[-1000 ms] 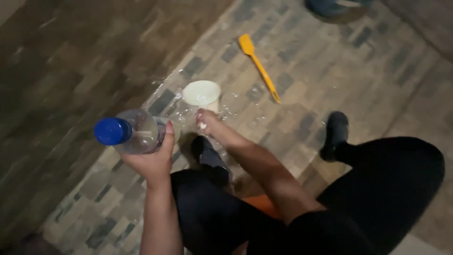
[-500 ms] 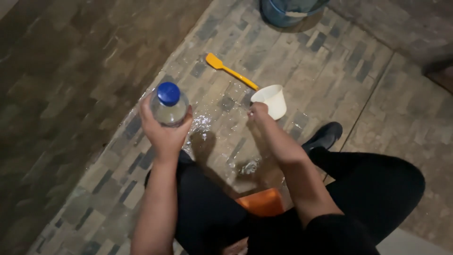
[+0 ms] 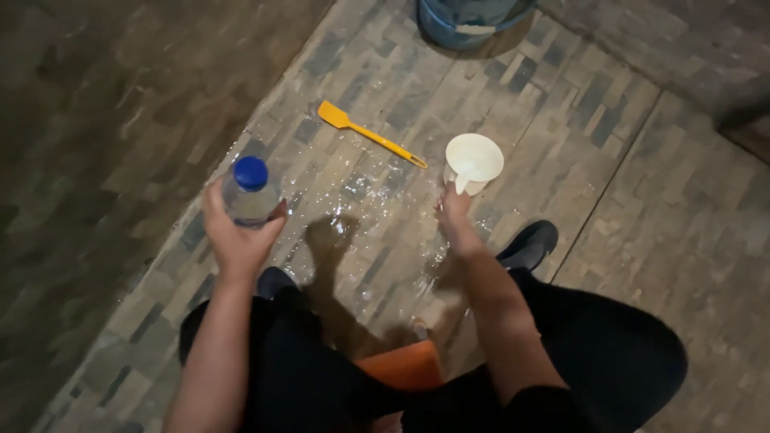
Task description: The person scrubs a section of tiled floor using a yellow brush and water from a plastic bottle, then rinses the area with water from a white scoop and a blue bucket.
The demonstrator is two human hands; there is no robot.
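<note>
Between my left hand (image 3: pixel 237 236) and right hand (image 3: pixel 454 215) I see open wet tiled floor (image 3: pixel 361 216). Ahead, the yellow spatula (image 3: pixel 370 134) lies diagonally across that lane, the white cup (image 3: pixel 473 163) blocks my right hand, and a blue bucket (image 3: pixel 469 20) stands well beyond.

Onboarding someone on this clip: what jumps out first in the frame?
The left hand holds a clear bottle with a blue cap upright at left, its grip closed round the body. The right hand grips the handle of a white cup above a wet, glistening patch of the tiled floor. A yellow spatula lies flat on the tiles between them, further out, and a blue bucket sits at the top edge.
</note>
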